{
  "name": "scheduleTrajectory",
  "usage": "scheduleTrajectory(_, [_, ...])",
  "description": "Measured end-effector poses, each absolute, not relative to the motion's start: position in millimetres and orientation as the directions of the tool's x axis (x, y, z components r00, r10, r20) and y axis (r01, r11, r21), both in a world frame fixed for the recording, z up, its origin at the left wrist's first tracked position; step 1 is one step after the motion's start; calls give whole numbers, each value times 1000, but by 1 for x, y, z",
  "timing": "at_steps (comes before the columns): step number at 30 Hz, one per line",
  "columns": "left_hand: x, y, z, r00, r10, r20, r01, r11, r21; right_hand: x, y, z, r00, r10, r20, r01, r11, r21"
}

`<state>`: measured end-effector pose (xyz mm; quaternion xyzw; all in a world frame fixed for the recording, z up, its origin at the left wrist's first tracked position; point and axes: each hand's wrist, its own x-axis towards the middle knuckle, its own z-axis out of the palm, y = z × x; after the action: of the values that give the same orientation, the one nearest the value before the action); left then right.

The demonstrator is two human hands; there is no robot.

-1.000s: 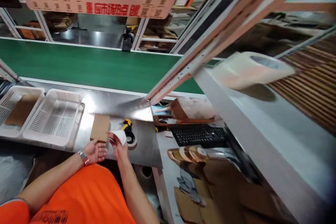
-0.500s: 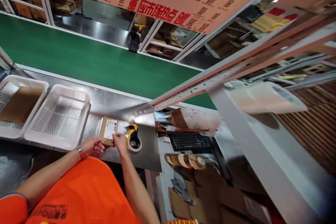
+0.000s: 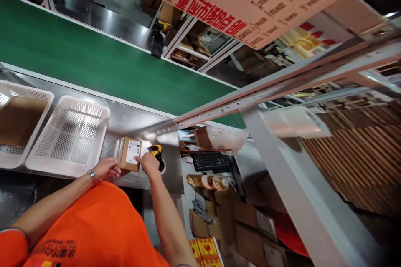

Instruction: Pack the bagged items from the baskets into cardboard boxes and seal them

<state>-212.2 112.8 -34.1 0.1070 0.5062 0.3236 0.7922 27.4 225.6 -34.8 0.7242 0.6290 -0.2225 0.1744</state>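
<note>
A small brown cardboard box [image 3: 128, 162] with a white printed label [image 3: 133, 151] is on the metal bench in front of me. My left hand [image 3: 107, 168] is closed, its curled fingers against the box's near left corner. My right hand [image 3: 148, 162] grips the box's right side, with the thumb over the label's edge. Just beyond that hand is a yellow and black tape dispenser [image 3: 159, 152], partly hidden by it. What lies under the fingertips is hidden.
Two white perforated baskets [image 3: 35, 150] [image 3: 105, 133] stand left; the far one holds flat cardboard [image 3: 21, 119]. A green conveyor belt [image 3: 119, 71] runs behind the bench [image 3: 128, 119]. To the right are a keyboard [image 3: 211, 162], a bottle [image 3: 206, 182] and a slanting metal post [image 3: 291, 167].
The box has tipped, showing more of its left side. My right hand has shifted slightly right and covers more of the tape dispenser. The camera view has turned a little.
</note>
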Motion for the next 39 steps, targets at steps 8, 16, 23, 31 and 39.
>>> scheduleTrajectory(8, [-245, 102, -42, 255, 667, -700, -424, 727, 540, 4, 220, -57, -73, 966, -247, 987, 34, -159])
scheduleTrajectory(16, [-276, 92, -45, 215, 683, -698, -474, 698, 537, -33, 207, -128, -218, 963, -160, 964, 186, -192])
scheduleTrajectory(23, [-286, 92, -49, 201, 693, -693, -502, 680, 535, -31, 216, -134, -367, 907, -206, 921, 324, -216])
scheduleTrajectory(31, [-274, 97, -53, 182, 725, -664, -431, 666, 609, -11, 225, -133, -474, 875, -100, 744, 338, -576])
scheduleTrajectory(39, [-238, 121, -45, 78, 758, -648, -215, 647, 731, 26, 234, -118, 122, 947, -297, 486, -318, -814])
